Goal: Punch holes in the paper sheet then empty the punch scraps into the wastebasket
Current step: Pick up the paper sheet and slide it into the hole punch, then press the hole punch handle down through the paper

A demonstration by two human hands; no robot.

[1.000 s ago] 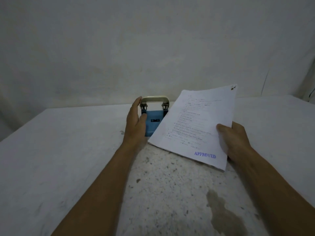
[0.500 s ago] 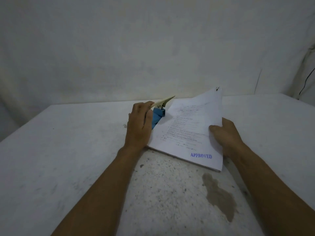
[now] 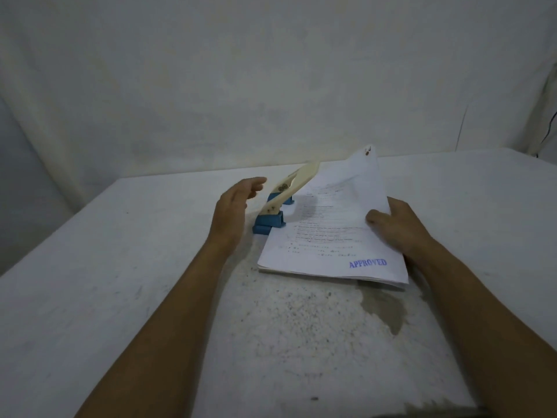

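Paper [image 3: 328,233] is the thing to watch in the head view, the only view given: a thin stack with a blue "APPROVED" stamp [image 3: 367,263], lying on the white surface [image 3: 120,282] with its left edge at the slot of the hole punch [image 3: 278,211]. I cannot tell how far the edge sits inside. The punch has a blue base and a cream lever, which stands raised, so I judge that the holes are not yet pressed.

The right hand [image 3: 394,227] holds the right edge of the stack, thumb on top, and the far part of the sheets curls upward. The left hand [image 3: 233,211] is spread and holds nothing; it is just beside the punch, near the lever, and slightly blurred.

To do this step well, the right hand should push the stack flat and square until the edge stops against the back of the slot. The left hand should then press the lever straight down with the palm, firmly, because several sheets resist more than one.

No wastebasket is visible.
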